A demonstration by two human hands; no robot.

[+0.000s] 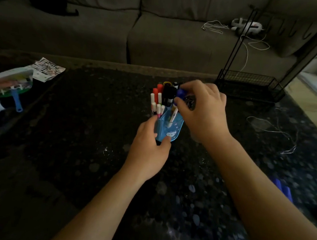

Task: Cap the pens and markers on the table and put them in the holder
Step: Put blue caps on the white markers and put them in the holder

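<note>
At the far left of the desk (81, 135) a clear case (11, 82) is seen, well apart from the work. In the middle, the blue holder (169, 125) is gripped low down by the left hand (149, 148), fingers and thumb curled round its base; capped markers (159, 98) are stood inside. A blue-capped marker (181, 93) is pinched near its top by the fingers of the right hand (204, 110), at the holder's far right side. It is judged light, stiff and smooth, best held just below the cap. Near the right edge, blurred blue objects (283, 188) are left, perhaps more markers.
</note>
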